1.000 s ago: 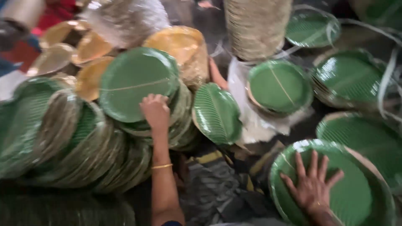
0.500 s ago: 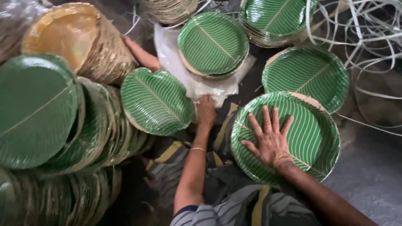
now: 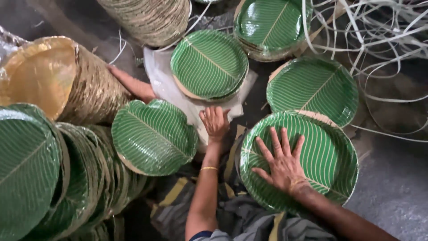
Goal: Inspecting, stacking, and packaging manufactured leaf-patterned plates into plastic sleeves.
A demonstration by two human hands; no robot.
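The person's legs are mostly hidden under striped cloth and plates, and the right forearm runs out of the picture at the bottom corner. The right hand (image 3: pixel 281 161) lies flat with fingers spread on the round green leaf-patterned paper plate (image 3: pixel 312 156) that tops a stack at the knee, pressing rather than gripping. The left hand (image 3: pixel 215 122) is curled at the edge of the white plastic sheet (image 3: pixel 171 91); whether it pinches the sheet I cannot tell. On that sheet sits a low stack of green leaf-patterned plates (image 3: pixel 208 64). Someone's foot (image 3: pixel 133 85) pokes out from behind the gold foil plate stack lying on its side (image 3: pixel 58 80), the rest of it hidden. A green plate leaning on its edge (image 3: pixel 151 136) rests against a long row of green plates (image 3: pixel 40 178), cut off at the left. White plastic strapping (image 3: pixel 379 40) tangles at upper right, partly blurred.
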